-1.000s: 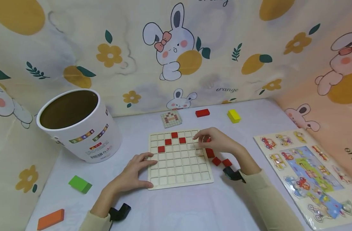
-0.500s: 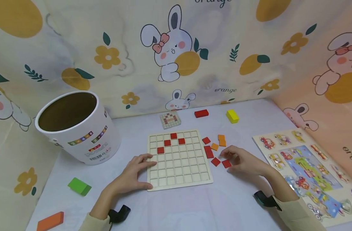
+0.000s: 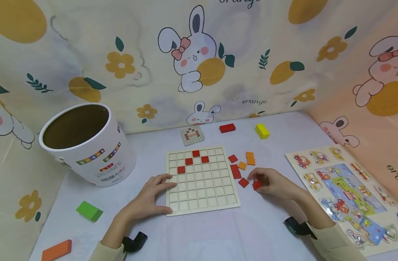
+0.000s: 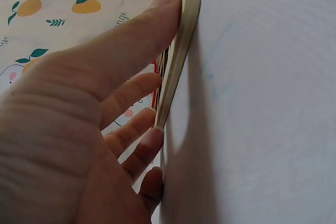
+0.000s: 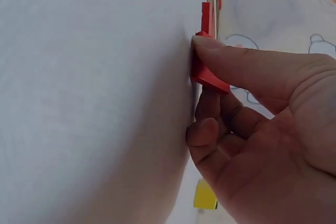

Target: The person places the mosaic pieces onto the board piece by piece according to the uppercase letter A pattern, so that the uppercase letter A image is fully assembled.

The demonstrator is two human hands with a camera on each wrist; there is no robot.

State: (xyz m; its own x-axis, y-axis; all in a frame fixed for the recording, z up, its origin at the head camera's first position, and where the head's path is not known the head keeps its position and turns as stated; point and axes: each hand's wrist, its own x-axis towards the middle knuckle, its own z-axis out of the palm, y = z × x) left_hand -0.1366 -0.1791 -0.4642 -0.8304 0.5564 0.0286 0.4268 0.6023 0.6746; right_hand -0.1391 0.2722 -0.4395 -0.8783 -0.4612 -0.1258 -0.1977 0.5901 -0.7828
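Two words can be read from here: "orange" in thin script on the wall cloth (image 3: 255,102), and part of it again at the far right edge. The white tub (image 3: 88,145) at the left carries strips of coloured number squares and a barcode, too small to read. Near it on the tabletop (image 3: 199,235) lie a green block (image 3: 89,211) and an orange block (image 3: 56,250).

The left hand (image 3: 150,197) lies with straight, released fingers on the left edge of the grid board (image 3: 202,179), thumb at the near corner. The left wrist view shows what the head view does not: the thumb pressing flat against the board's thin side.

Right of the board sit loose red and orange tiles. The right hand (image 3: 272,182) has its grip pinched on a red tile (image 3: 256,185), down at the tabletop just beside the board's right edge. In the right wrist view the tile (image 5: 206,74) is tipped up on one edge, thumb on top, which the head view hides. Being square, it has no long axis.

A picture puzzle (image 3: 345,192) lies far right.
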